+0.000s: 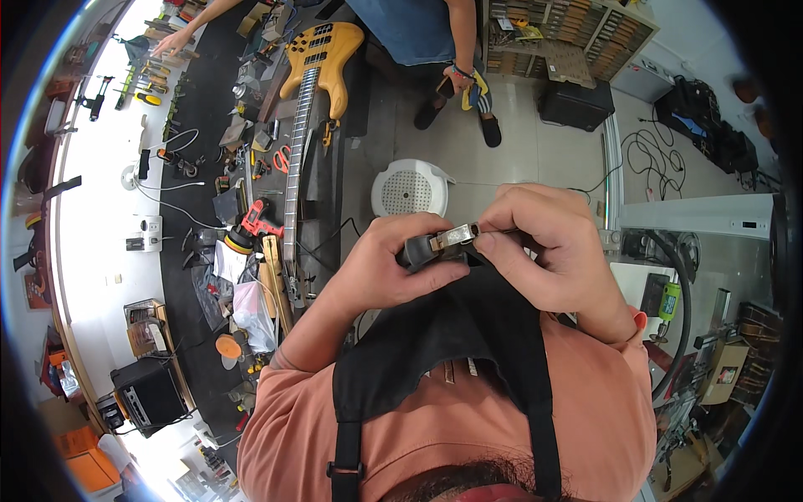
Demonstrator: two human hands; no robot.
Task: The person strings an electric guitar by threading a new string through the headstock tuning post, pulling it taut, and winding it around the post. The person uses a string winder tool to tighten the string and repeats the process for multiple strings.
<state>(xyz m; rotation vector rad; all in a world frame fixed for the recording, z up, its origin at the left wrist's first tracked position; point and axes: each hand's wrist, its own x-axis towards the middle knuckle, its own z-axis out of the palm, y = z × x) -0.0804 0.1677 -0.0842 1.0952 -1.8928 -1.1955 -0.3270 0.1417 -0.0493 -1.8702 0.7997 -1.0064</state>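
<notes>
In front of my chest, my left hand is wrapped around a black-handled tool with a silvery metal head. Its exact kind does not show. My right hand is closed in a pinch at the free end of that metal head, thumb and forefinger touching or nearly touching it. Something thin and dark shows between those fingers, too small to name. Behind both hands lies the black apron that I wear over an orange shirt.
A wooden-bodied bass guitar lies along the dark workbench at left. Red scissors and a red power tool lie beside its neck. Beyond my hands stands a white stool. A co-worker in blue is at the far side.
</notes>
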